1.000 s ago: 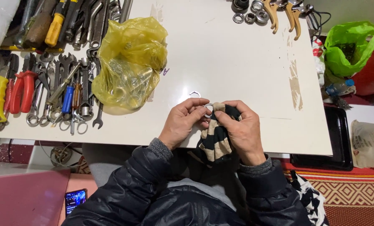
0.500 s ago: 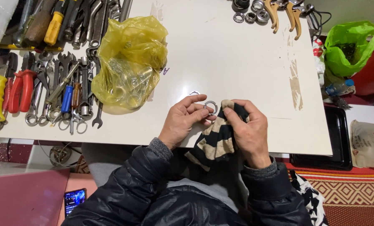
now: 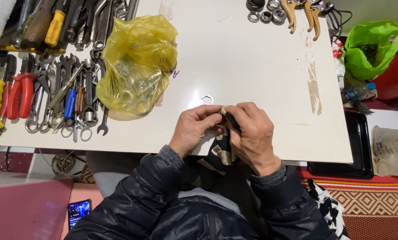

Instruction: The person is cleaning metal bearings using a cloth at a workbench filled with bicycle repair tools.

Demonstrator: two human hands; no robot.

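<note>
My left hand [image 3: 193, 130] and my right hand [image 3: 253, 133] meet at the near edge of the white table [image 3: 252, 66]. In my right hand is a black and beige striped cloth [image 3: 219, 153]. The hand presses it against the fingertips of my left hand, and its loose end hangs down over the table edge. My left fingers pinch a small metal ring, now covered by the cloth and fingers. A small open snap ring [image 3: 207, 99] lies on the table just beyond my hands.
A yellow plastic bag [image 3: 136, 66] of metal parts sits at left centre, with several wrenches and pliers [image 3: 52, 98] beside it. Bearings and rings [image 3: 265, 13] lie at the far edge. A green bag [image 3: 372, 49], black tray [image 3: 341, 149] and phone [image 3: 78, 209] sit off the table.
The metal ring was visible between my fingertips half a second ago. My right hand has since brought the cloth over it, and both hands have closed together.
</note>
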